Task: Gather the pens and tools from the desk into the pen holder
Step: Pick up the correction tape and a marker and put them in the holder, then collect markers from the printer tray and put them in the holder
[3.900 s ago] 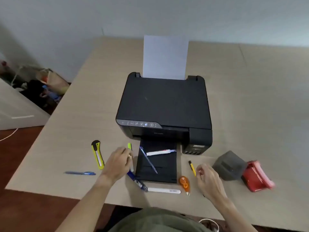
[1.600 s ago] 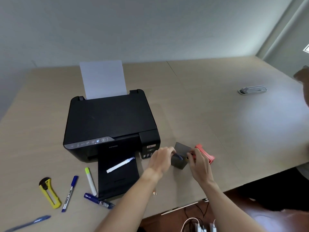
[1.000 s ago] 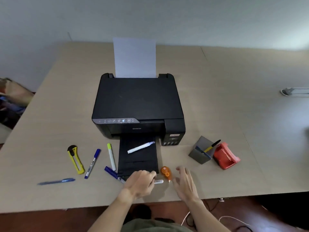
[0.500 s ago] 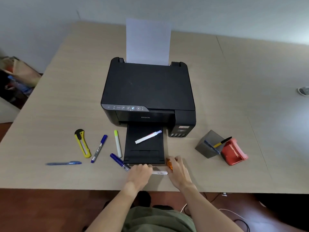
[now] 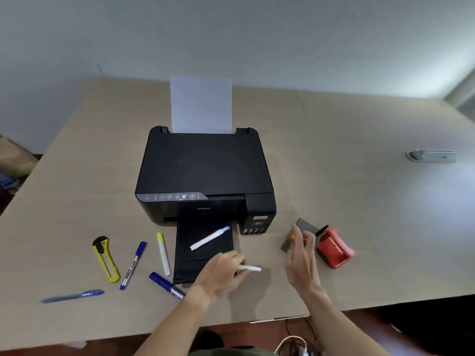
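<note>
Pen holder [image 5: 302,227] at right of bench [image 5: 359,201], one dark pen inside. Right hand [image 5: 300,260] pinching orange tool [image 5: 292,237] beside it; left hand [image 5: 221,273] gripping white pen [image 5: 250,268]. Seven items still out.

Printer [image 5: 205,173], front face under the control strip: brand word "EPSON" in pale letters, small but legible.

Control strip on the printer: row of round button icons, one lit blue; symbols too small to make out.

Small label on the printer's right front block, above the ink windows: red and white, print unreadable.

Marker [image 5: 133,265] with blue cap, white barrel: dark lettering runs along the barrel, blurred, not legible.

Fat blue marker [image 5: 167,285]: patterned band near its near end, no words readable.
</note>
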The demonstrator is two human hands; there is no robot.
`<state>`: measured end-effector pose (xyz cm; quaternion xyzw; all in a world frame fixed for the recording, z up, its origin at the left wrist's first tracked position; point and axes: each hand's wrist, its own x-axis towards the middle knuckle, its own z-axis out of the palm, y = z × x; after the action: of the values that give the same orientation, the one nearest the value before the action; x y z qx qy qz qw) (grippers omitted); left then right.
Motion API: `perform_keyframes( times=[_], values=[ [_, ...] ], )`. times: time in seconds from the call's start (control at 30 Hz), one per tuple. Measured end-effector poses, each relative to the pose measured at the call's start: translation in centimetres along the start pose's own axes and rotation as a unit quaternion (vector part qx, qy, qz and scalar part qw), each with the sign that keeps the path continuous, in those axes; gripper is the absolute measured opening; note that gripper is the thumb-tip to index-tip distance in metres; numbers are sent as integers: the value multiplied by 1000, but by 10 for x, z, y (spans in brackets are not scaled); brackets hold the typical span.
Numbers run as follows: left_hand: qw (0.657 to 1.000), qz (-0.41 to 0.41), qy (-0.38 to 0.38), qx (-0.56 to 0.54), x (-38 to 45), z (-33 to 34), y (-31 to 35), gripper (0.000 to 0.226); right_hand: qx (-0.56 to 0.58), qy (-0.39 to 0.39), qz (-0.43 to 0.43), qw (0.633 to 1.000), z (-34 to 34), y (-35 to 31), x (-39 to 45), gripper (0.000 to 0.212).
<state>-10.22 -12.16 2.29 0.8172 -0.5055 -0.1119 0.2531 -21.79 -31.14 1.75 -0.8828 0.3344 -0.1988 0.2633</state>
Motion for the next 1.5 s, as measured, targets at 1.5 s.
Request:
perform_keyframes(
  times=[1.5],
  values=[
    [988,-151,-18,12,-59,-25,-60,9,-51,-187,-84,977,56,-45,4,21]
  ],
)
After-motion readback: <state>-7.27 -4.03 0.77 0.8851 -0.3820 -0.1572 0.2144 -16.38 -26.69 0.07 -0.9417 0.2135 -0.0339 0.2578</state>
